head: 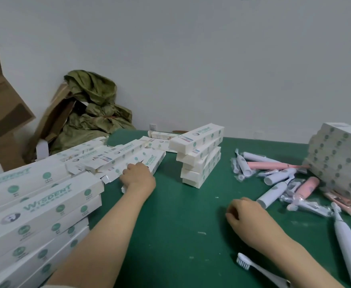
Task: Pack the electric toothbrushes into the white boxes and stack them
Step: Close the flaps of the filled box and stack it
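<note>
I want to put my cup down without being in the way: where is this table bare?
The widest bare green table lies between the left hand and right hand, in front of the middle stack. A smaller patch lies behind the toothbrushes, between that stack and the right stack. Left is crowded with boxes, right with toothbrushes.

Left grip reaches forward, fingers curled (hold unclear); right grip loosely curled, idle.

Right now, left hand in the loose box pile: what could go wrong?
1. The centre stack is skewed, its layers offset; a bump may topple it.
2. The right stack has toothbrushes wedged at its base; pulling one out could bring it down.
3. The left hand is on the loose pile; drawing a box out may drag its neighbours.
</note>
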Demonstrator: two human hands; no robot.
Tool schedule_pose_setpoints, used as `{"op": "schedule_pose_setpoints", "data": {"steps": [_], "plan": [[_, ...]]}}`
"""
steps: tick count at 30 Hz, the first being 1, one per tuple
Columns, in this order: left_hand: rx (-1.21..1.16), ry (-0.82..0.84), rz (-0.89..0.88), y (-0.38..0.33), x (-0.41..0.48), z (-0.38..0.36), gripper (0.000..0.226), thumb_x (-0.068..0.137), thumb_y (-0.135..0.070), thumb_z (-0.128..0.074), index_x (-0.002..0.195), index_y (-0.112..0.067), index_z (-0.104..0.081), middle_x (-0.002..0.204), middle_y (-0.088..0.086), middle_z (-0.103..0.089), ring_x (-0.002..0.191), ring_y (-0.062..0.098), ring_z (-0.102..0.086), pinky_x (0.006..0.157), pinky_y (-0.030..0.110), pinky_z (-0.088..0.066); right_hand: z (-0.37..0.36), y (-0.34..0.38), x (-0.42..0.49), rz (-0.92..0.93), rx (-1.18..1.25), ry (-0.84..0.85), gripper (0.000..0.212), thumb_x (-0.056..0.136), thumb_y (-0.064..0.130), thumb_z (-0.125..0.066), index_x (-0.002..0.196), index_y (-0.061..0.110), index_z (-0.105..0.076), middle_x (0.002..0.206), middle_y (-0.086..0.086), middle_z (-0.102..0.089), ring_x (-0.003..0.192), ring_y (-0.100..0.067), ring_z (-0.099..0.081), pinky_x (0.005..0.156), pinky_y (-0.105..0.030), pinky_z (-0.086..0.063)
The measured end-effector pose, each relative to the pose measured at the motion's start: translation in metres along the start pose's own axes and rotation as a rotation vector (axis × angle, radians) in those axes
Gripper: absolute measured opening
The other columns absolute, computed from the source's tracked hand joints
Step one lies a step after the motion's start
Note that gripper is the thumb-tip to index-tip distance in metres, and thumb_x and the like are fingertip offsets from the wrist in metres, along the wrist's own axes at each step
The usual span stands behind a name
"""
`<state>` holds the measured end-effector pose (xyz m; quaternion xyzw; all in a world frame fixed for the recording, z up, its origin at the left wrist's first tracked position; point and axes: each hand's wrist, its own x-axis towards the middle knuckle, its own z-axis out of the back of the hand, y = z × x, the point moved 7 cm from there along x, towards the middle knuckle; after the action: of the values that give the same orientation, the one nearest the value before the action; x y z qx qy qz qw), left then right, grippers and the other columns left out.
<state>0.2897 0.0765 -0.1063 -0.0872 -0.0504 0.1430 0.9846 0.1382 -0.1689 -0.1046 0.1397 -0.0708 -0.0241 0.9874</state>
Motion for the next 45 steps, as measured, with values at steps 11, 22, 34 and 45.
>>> {"op": "schedule_pose_setpoints", "data": {"steps": [11, 22, 34, 45], "plan": [[-1.026, -0.154, 0.138, 0.026, -0.08, 0.013, 0.057, 0.088, -0.029, -0.061, 0.125, -0.004, -0.027, 0.127, 0.014, -0.035, 0.099, 0.029, -0.043, 0.076, 0.034, -0.036, -0.001, 0.001, -0.001, 0.01, -0.029, -0.015, 0.018, 0.093, 0.023, -0.046, 0.094, 0.012, -0.06, 0.097, -0.004, -0.056, 0.09, -0.023, -0.055, 0.079, -0.032, -0.046], [-0.984, -0.327, -0.635, -0.032, -0.161, 0.074, 0.052, 0.066, -0.028, -0.08, 0.11, -0.032, -0.053, 0.101, -0.014, -0.063, 0.093, 0.011, -0.059, 0.076, 0.029, -0.048, 0.066, 0.017, -0.004, 0.068, 1.611, 0.051, 0.044, 0.069, 0.037, -0.062, 0.106, 0.013, -0.058, 0.105, -0.003, -0.071, 0.095, -0.012, -0.069, 0.078, -0.024, -0.057], [-1.008, -0.085, -0.759, -0.03, -0.16, 0.092, 0.063, 0.051, -0.045, -0.084, 0.103, -0.039, -0.048, 0.108, -0.022, -0.056, 0.102, -0.004, -0.055, 0.083, 0.015, -0.041, 0.069, -0.02, -0.013, -0.382, 2.135, -0.186, 0.01, 0.087, 0.014, -0.064, 0.085, 0.011, -0.055, 0.066, -0.004, -0.072, 0.059, -0.012, -0.07, 0.062, -0.025, -0.058], [-1.582, -0.084, -1.037, -0.054, -0.21, 0.172, 0.043, 0.072, -0.029, -0.069, 0.11, -0.026, -0.049, 0.098, -0.006, -0.061, 0.091, 0.007, -0.062, 0.08, 0.019, -0.049, 0.043, -0.003, -0.034, -0.236, 0.603, 0.569, 0.092, 0.052, 0.096, -0.03, 0.066, 0.011, -0.062, 0.045, 0.003, -0.046, 0.039, -0.012, -0.04, 0.044, -0.019, -0.033]]}}
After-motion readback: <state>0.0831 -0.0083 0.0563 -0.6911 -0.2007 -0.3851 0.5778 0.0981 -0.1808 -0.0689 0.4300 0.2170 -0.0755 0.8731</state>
